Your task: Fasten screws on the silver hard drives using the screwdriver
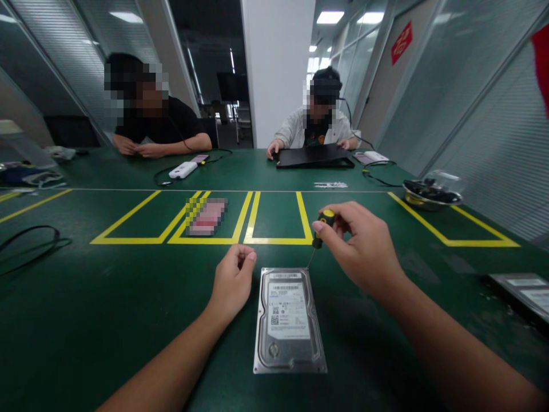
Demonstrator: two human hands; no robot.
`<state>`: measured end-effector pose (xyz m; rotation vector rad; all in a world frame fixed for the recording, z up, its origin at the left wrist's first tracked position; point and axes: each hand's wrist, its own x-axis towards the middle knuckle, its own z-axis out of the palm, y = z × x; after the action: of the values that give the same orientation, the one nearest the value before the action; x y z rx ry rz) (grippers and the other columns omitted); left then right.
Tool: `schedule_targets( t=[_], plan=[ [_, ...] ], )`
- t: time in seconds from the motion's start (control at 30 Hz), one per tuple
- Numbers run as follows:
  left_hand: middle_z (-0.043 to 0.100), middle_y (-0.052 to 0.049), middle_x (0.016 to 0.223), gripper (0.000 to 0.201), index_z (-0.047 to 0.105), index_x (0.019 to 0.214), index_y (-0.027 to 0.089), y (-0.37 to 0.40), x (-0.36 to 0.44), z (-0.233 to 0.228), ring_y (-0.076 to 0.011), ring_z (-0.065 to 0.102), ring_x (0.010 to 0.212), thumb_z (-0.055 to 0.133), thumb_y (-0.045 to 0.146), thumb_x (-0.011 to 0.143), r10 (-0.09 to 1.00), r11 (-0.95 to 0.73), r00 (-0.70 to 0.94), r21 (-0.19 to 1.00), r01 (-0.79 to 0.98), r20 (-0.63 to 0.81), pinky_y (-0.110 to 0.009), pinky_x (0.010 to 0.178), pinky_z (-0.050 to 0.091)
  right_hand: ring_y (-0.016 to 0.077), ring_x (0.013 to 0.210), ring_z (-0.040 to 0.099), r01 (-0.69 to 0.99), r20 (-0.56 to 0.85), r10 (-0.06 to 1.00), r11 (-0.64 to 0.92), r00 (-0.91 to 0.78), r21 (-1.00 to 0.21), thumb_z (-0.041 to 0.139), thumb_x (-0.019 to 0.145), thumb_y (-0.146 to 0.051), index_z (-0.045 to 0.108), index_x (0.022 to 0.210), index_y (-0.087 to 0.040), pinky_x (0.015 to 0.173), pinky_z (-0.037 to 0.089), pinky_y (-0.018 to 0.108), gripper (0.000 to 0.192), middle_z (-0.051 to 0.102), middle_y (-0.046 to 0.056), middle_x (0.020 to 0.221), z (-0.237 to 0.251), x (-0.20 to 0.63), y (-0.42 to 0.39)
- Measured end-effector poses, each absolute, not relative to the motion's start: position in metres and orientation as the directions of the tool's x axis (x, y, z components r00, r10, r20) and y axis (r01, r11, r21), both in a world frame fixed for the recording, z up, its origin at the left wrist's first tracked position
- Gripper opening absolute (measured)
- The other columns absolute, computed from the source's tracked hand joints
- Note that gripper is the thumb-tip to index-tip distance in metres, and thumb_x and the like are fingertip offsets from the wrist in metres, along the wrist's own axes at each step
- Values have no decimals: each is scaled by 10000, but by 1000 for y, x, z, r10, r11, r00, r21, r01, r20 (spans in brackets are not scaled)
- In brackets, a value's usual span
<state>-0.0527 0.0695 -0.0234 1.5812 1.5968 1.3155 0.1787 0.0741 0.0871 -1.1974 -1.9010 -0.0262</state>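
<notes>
A silver hard drive (288,315) with a white printed label lies flat on the green table in front of me. My right hand (366,246) is closed around the black-and-yellow handle of a screwdriver (317,241). Its thin shaft slants down, and the tip meets the drive's far right corner. Just left of the drive's far end is my left hand (231,280), fingers curled in with the thumb against them. Whether anything small sits between those fingers is hidden.
Another hard drive (521,294) lies at the right edge. A metal bowl (431,197) of dark parts stands at the back right. Yellow tape (206,241) outlines boxes on the table. Across it, one person handles a black panel (315,155); another leans near a white power bank (183,170).
</notes>
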Motion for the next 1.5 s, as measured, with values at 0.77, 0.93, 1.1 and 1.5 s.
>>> schedule_targets(
  t=[0.77, 0.93, 1.1, 1.5],
  plan=[
    [604, 6, 799, 155, 584, 885, 199, 69, -53, -23, -168, 587, 763, 523, 331, 937, 955, -172, -147, 882, 438, 259, -277, 707, 441, 167, 681, 560, 752, 663, 734, 519, -147, -407, 641, 840, -274, 655, 918, -154, 621, 422, 301, 144, 601, 31, 761, 88, 180, 75],
    [605, 8, 798, 148, 587, 890, 199, 70, -54, -26, -166, 582, 755, 525, 325, 935, 953, -168, -154, 879, 447, 261, -276, 697, 435, 136, 628, 555, 708, 655, 746, 527, -121, -469, 652, 827, -261, 599, 1069, -168, 619, 441, 283, 264, 597, -10, 744, 87, 180, 73],
    [603, 10, 798, 140, 588, 890, 202, 71, -54, -27, -166, 578, 753, 528, 321, 934, 952, -178, -151, 883, 435, 266, -277, 699, 435, 137, 640, 560, 716, 670, 726, 551, -157, -429, 640, 828, -227, 619, 1017, -157, 609, 435, 277, 202, 601, -1, 739, 89, 181, 69],
    [599, 8, 785, 144, 592, 883, 198, 69, -54, -25, -165, 569, 735, 535, 323, 928, 953, -177, -150, 883, 435, 265, -274, 681, 429, 128, 713, 583, 641, 681, 692, 639, -240, -424, 678, 838, -229, 666, 993, -163, 629, 466, 260, 169, 662, 23, 873, 93, 178, 68]
  ],
)
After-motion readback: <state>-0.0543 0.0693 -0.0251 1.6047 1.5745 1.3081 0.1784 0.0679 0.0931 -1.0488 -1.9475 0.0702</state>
